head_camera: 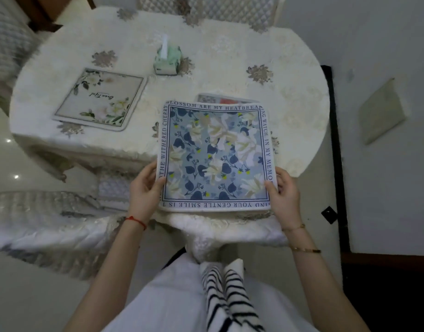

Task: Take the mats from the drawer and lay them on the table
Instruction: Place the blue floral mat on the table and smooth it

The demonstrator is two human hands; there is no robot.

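The blue floral mat [215, 155] is seen as a matt printed cloth with a pale, soft-looking border. The cream floral mat [99, 99] shows the same matt fabric face and a stitched edge. The table [299, 97] is covered by a cream cloth with a raised, woven pattern and greyish embroidered flowers. The tissue pack [167, 59] is wrapped in a slightly glossy green film, with soft white paper drawn from it. The chair covers [45, 212] are quilted and faintly shiny. The floor [5, 164] is smooth and glossy, with light spots reflected. Thin metal bangles [305, 250] gleam.
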